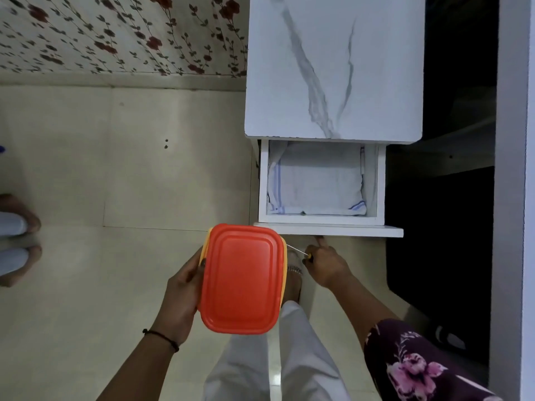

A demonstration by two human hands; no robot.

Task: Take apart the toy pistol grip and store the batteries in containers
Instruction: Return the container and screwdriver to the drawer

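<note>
My left hand (182, 296) grips the left side of a yellow container with an orange lid (241, 277), held level above the floor in front of me. My right hand (325, 263) holds a thin screwdriver (299, 251) with a yellow-and-black handle; its metal shaft points left toward the container. My right index finger reaches up to the underside of the front panel of the open white drawer (328, 231). A folded white cloth with blue stripes (317, 183) lies in the drawer. No toy pistol grip or batteries are in view.
The drawer belongs to a white cabinet with a marble-patterned top (333, 68). A dark gap and a white post (509, 198) lie to the right. Tiled floor (115, 169) spreads left, with another person's feet (20, 241) at the left edge. My legs are below.
</note>
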